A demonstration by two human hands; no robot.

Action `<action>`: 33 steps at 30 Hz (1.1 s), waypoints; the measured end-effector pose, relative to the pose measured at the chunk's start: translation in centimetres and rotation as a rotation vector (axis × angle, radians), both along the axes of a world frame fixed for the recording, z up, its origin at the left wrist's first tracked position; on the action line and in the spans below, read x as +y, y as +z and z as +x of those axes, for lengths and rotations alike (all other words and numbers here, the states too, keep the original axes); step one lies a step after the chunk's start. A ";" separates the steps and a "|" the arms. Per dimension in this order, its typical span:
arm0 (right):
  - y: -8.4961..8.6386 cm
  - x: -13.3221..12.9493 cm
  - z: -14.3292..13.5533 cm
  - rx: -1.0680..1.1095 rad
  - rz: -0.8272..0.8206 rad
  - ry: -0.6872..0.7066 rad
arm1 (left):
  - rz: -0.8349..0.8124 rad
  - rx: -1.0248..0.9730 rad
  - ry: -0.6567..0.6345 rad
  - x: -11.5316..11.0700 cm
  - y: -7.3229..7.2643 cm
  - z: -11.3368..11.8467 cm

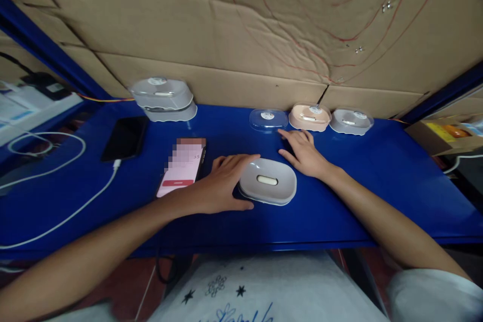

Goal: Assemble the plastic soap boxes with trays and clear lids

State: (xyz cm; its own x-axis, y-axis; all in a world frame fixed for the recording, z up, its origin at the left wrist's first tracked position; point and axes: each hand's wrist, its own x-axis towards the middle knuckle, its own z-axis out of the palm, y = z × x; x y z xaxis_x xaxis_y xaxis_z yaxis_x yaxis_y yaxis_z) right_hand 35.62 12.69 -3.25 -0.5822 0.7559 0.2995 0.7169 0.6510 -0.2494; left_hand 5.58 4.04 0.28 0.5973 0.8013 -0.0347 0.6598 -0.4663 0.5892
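The shallow light-grey oval dish (281,188), uncovered, with a cream capsule-shaped insert (267,180) at its centre, lies on the glossy blue counter (320,211), near the front edge. The left hand (226,181) spans the dish's left end: fingers extended along the upper rim, thumb below the lower rim. Whether they press on the dish cannot be told. The right hand (307,153) is beyond the dish to the right, its fingers spread and released; the index fingertip is at the near edge of a clear oval plastic lid (268,121) with a round white label; contact cannot be confirmed. To the right of the lid stand a peach oval container with a clear lid (310,118) and a grey oval container with a clear lid (350,122). A stack of two grey lidded containers (164,100) stands at the rear left. A phone with a pink screen (183,163) lies just left of the left hand; farther left lies a black phone (126,138) with a white cable (100,193). The left hand hides the dish's left end. The pink screen is partly pixelated, label print is illegible, and a cardboard box (430,136) is cut off at right.
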 end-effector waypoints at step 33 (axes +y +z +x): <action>1.7 -4.9 -1.7 0.342 -0.073 0.272 | 0.008 -0.030 0.235 1.3 -1.1 0.6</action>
State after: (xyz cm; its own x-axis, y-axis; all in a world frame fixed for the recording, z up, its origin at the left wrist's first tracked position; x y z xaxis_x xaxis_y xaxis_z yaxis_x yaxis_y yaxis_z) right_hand 33.91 7.76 -1.56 -0.6397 0.6151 0.4609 0.3905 0.7766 -0.4944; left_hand 6.18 5.33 -0.77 0.3947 0.9187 -0.0127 0.7333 -0.3066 0.6069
